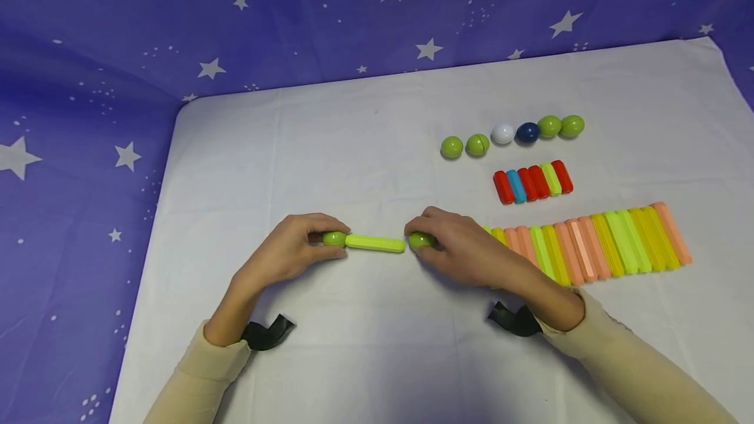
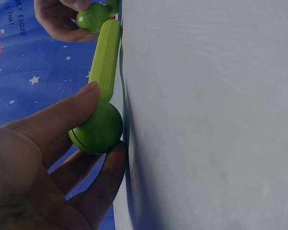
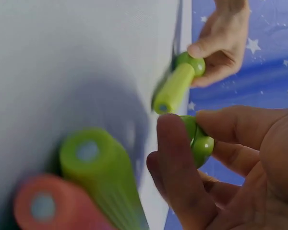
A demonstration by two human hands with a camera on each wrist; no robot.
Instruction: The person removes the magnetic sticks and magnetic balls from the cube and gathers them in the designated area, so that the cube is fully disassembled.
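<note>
My left hand (image 1: pixel 300 247) pinches a green ball (image 1: pixel 334 239) between thumb and fingers, low over the white cloth. A ribbed yellow-green rod (image 1: pixel 375 243) extends from that ball toward the right, its near end against the ball. In the right wrist view the rod's free end (image 3: pixel 163 106) shows a grey round centre. My right hand (image 1: pixel 456 247) holds a second green ball (image 1: pixel 421 241), just off the rod's free end with a small gap between them. A seam line runs round this ball (image 3: pixel 200 143) in the right wrist view.
Long ribbed rods (image 1: pixel 583 247) in yellow, green and salmon lie side by side, partly behind my right forearm. Beyond them sit short red, blue and green rods (image 1: pixel 533 182). A row of green, white and navy balls (image 1: pixel 503 133) lies farther back. A starry purple cloth (image 1: pixel 330 18) borders the table.
</note>
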